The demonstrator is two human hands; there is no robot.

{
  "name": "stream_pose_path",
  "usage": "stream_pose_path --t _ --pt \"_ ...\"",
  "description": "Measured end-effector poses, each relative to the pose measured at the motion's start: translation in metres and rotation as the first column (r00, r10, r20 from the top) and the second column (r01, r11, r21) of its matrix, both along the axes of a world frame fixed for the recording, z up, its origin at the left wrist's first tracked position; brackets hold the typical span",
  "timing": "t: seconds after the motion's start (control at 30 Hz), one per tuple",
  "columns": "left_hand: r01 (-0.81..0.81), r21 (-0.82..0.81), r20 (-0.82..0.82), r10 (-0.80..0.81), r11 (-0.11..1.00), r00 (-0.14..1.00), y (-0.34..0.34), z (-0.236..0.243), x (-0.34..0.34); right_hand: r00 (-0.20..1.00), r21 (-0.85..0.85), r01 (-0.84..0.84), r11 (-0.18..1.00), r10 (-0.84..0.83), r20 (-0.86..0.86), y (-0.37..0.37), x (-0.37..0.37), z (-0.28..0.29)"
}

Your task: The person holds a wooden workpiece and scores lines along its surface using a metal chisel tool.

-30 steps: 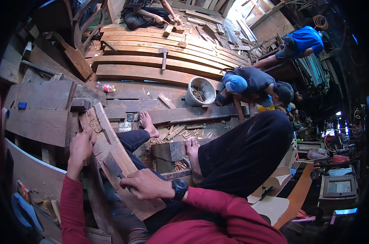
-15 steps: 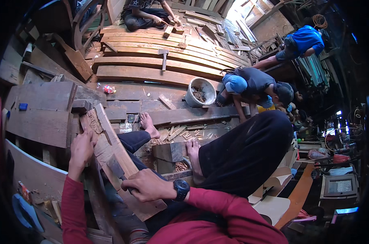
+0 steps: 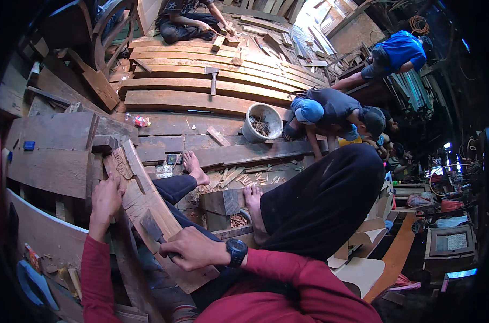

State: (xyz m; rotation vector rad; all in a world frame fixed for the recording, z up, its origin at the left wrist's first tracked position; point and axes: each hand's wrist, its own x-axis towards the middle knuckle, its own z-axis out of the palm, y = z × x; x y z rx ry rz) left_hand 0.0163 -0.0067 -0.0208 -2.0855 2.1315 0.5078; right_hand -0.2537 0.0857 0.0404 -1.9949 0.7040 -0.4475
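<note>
A long wooden board (image 3: 163,226) lies slanting across my lap, with a carved patch (image 3: 123,164) near its far end and a dark slot beside it. My left hand (image 3: 106,203) is at the board's left edge below the carving, index finger extended and the other fingers curled against the wood. My right hand (image 3: 193,248), with a watch (image 3: 237,252) on its wrist, is closed around the dark handle of a broad-bladed chisel-like tool (image 3: 151,225). The grey blade rests on or just above the board's face; its edge contact cannot be made out.
Ahead lie long planks (image 3: 201,102) with a hammer (image 3: 212,81) on them and a bucket (image 3: 262,123) of scraps. A wooden block (image 3: 223,202) stands by my foot. Co-workers crouch at the right (image 3: 336,110) and sit at the back (image 3: 188,21). A blue-capped piece (image 3: 29,145) lies on left boards.
The whole view has shifted slightly. Both hands, the board and the tool keep nearly the same places relative to each other.
</note>
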Motion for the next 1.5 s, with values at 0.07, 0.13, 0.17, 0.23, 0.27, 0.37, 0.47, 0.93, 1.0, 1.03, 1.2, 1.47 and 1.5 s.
stream_pose_path --t 0.07,0.13,0.17,0.23,0.27,0.37,0.47,0.93,1.0,1.03,1.2,1.47,1.5 --pt "0.011 -0.003 -0.006 -0.011 1.000 1.000 -0.001 0.001 0.001 1.000 0.001 -0.006 1.000 0.006 0.025 -0.005 -0.004 -0.005" --pt "0.009 -0.001 -0.003 -0.009 1.000 1.000 0.001 0.001 0.000 0.999 -0.017 -0.031 0.999 0.031 -0.028 -0.002 -0.004 -0.007" --pt "0.007 0.004 0.000 -0.007 1.000 1.000 0.001 0.002 -0.001 0.999 -0.051 -0.032 0.998 0.031 -0.025 0.001 -0.002 -0.005" --pt "-0.008 0.011 -0.009 0.008 1.000 1.000 -0.001 0.011 -0.006 0.999 -0.106 -0.039 0.994 0.035 -0.040 0.000 0.001 0.001" --pt "-0.024 0.020 -0.015 0.025 1.000 1.000 -0.001 0.015 -0.007 0.999 -0.105 -0.037 0.994 0.032 -0.041 0.001 0.000 0.000" --pt "-0.027 0.014 -0.010 0.027 1.000 1.000 -0.001 0.011 -0.006 0.999 -0.075 -0.033 0.997 0.033 -0.001 -0.001 -0.004 -0.007" --pt "-0.030 0.027 -0.014 0.031 0.999 0.999 0.001 0.010 -0.005 0.971 -0.102 -0.084 0.991 0.059 -0.231 -0.002 -0.002 -0.008" --pt "-0.016 0.008 -0.019 0.016 1.000 1.000 0.000 0.008 -0.004 0.993 -0.036 0.015 0.999 -0.020 -0.118 -0.008 -0.003 -0.017" --pt "-0.023 0.021 -0.021 0.023 1.000 1.000 -0.002 0.007 -0.001 0.981 -0.027 0.030 0.999 -0.034 -0.193 -0.006 -0.003 -0.026" --pt "0.013 -0.007 -0.013 -0.013 1.000 1.000 -0.001 0.005 0.000 0.986 -0.033 -0.009 0.999 0.004 -0.169 -0.006 -0.002 -0.013" --pt "-0.056 0.109 -0.019 0.058 0.992 0.998 -0.004 0.014 -0.008 0.997 -0.056 0.003 0.998 -0.007 -0.076 -0.006 -0.005 -0.021" --pt "-0.069 0.116 -0.019 0.072 0.991 0.997 -0.005 0.014 -0.008 0.989 0.012 0.036 0.999 -0.034 -0.142 -0.008 -0.004 -0.022" --pt "-0.065 0.112 -0.022 0.068 0.992 0.997 -0.006 0.010 -0.008 0.978 0.039 0.062 0.997 -0.053 -0.202 -0.008 -0.007 -0.028"
